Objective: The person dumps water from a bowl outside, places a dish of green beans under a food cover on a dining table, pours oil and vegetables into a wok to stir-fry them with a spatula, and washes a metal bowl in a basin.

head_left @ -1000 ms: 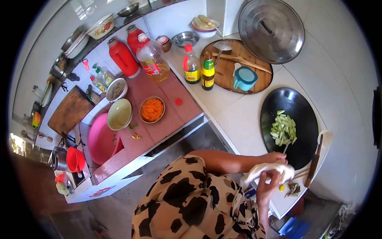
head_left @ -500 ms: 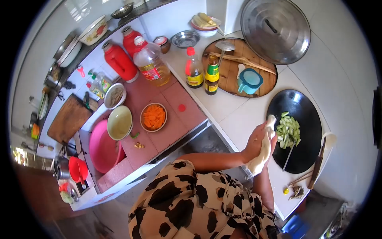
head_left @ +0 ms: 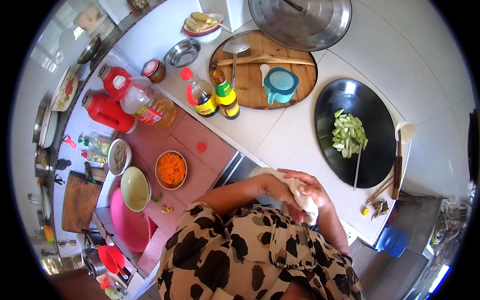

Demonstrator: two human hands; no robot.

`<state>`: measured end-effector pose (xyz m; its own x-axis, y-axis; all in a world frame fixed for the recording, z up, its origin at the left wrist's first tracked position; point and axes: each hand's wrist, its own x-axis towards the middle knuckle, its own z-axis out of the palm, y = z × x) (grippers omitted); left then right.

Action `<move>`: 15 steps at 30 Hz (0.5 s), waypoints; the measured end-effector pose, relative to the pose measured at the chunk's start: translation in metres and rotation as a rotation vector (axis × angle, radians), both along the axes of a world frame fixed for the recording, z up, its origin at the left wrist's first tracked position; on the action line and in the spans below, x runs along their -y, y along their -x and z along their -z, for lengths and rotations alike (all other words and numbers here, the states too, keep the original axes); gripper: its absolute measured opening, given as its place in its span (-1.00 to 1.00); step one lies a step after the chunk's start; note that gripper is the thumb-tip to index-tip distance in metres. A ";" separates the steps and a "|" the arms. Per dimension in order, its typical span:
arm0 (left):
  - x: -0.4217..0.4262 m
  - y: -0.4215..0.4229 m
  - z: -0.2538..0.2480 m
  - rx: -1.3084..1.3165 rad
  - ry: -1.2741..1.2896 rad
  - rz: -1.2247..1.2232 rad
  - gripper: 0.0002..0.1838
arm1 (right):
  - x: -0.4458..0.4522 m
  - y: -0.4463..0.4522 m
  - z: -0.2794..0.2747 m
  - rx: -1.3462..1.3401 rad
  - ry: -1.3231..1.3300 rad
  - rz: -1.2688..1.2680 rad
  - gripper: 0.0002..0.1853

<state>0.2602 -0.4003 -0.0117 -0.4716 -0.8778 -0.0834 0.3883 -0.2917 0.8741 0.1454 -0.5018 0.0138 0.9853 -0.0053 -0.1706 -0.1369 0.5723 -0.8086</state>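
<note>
Both hands are wrapped in a white cloth close to my body, at the counter's front edge. My left hand point(head_left: 280, 192) grips the cloth point(head_left: 303, 199) from the left, its fingers partly covered. From the right, my right hand point(head_left: 312, 190) closes over the same cloth. Sliced green vegetable pieces point(head_left: 348, 134) lie in a black wok point(head_left: 377, 107) to the right, with a thin metal handle point(head_left: 357, 167) slanting out over the rim.
A round wooden board point(head_left: 250, 100) holds a ladle and a teal container point(head_left: 281, 85). Nearby stand two sauce bottles point(head_left: 201, 95). Orange slices point(head_left: 171, 170) fill a bowl at left. A metal lid point(head_left: 305, 22) leans behind; a wooden-handled ladle point(head_left: 397, 172) rests beside the wok.
The hands and cloth have drawn back from beside the wok toward my body. The view has shifted and turned. Both hands still hold the cloth.
</note>
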 end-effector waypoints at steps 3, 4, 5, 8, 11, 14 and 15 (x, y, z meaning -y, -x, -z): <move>-0.003 -0.022 0.001 -0.027 -0.245 -0.043 -0.77 | -0.017 0.007 0.005 -0.288 -0.123 0.369 -0.66; -0.003 -0.031 -0.002 0.031 -0.295 -0.104 -0.78 | -0.022 0.005 0.007 -0.291 -0.096 0.517 -0.71; -0.001 -0.039 0.006 0.064 -0.264 -0.175 -0.73 | -0.010 0.019 0.036 -0.173 -0.012 0.467 -0.70; 0.006 -0.045 0.033 0.209 -0.071 -0.410 -0.50 | -0.014 0.007 0.034 -0.252 -0.045 0.718 -0.66; 0.012 -0.014 0.034 0.461 0.208 -0.779 -0.22 | -0.008 -0.005 0.047 -0.005 -0.226 0.663 -0.46; 0.018 0.002 0.020 0.300 0.156 -1.060 -0.41 | 0.002 0.003 0.043 0.124 -0.122 0.404 -0.38; 0.011 -0.003 0.041 0.110 0.049 -0.992 -0.48 | 0.013 0.011 0.039 0.016 0.052 0.351 -0.39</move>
